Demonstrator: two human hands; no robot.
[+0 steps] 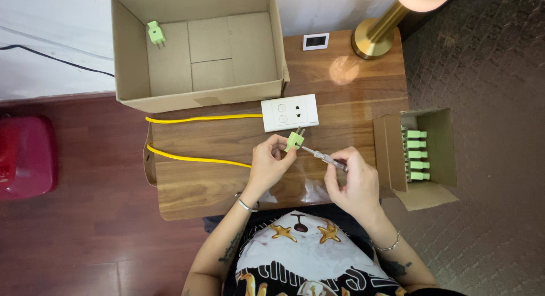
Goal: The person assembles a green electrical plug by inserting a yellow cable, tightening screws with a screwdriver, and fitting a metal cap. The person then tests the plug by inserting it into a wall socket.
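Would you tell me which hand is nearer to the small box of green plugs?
Right. The right hand, gripping a screwdriver, sits just beside the small box; the left hand holds a green plug farther away.

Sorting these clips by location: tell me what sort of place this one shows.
Probably a home room used as a makeshift workbench, not a factory. A small wooden table stands on dark wood flooring by a white wall, a brass lamp sits on it, and cardboard boxes hold green plugs.

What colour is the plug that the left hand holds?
Light green, with metal prongs. The plug shows best in the head view, held in the left hand.
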